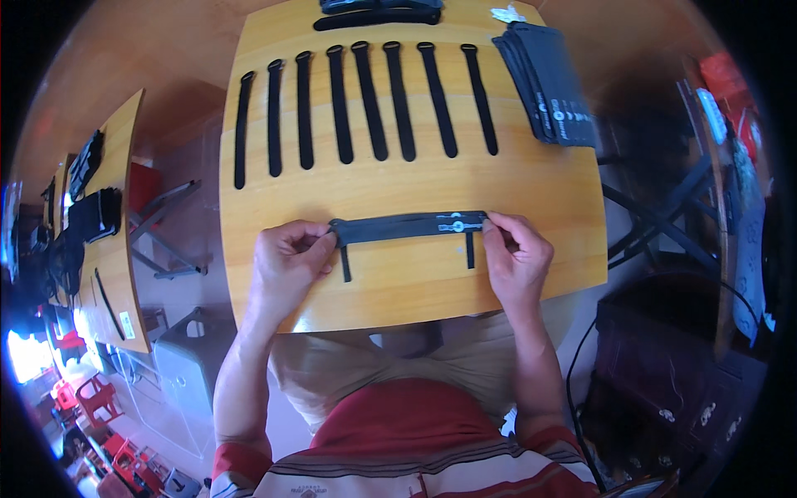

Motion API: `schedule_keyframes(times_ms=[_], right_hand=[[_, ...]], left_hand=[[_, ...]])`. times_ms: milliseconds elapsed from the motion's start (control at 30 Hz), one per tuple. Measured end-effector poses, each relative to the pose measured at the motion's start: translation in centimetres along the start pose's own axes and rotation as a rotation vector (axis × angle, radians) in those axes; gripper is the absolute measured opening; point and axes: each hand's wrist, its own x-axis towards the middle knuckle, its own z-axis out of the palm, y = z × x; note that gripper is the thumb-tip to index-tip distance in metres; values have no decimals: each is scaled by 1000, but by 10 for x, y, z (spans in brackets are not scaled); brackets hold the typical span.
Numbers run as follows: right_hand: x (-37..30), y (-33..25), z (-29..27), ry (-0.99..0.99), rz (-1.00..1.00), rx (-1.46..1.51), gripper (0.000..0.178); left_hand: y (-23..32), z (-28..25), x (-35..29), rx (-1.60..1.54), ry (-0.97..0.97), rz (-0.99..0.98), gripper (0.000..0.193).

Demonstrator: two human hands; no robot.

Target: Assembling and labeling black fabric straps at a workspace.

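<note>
A long dark folded fabric piece with white printing near its right end lies across the near part of the wooden table. Two narrow black strips hang from its near edge, one toward each end. My left hand pinches the left end between thumb and fingers. At the opposite end, my right hand pinches the right corner the same way. Beyond my hands, several black straps with buckle loops at their far ends lie side by side in a row.
A stack of dark printed fabric pieces sits at the table's far right, beside a crumpled white scrap. More black straps are heaped at the far edge. Another table stands to the left, and a dark cabinet to the right.
</note>
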Motion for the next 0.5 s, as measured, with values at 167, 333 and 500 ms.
schedule_keyframes(times_ms=[167, 333, 500], right_hand=[[0, -2, -1, 0, -2, -29, 9], [-1, -1, -1, -17, 15, -16, 9], [0, -1, -1, -29, 7, -37, 10]], left_hand=[[-5, -1, 2, -20, -15, 21, 14], [-8, -4, 4, -62, -50, 40, 13], [-7, -4, 4, -70, -63, 36, 12]])
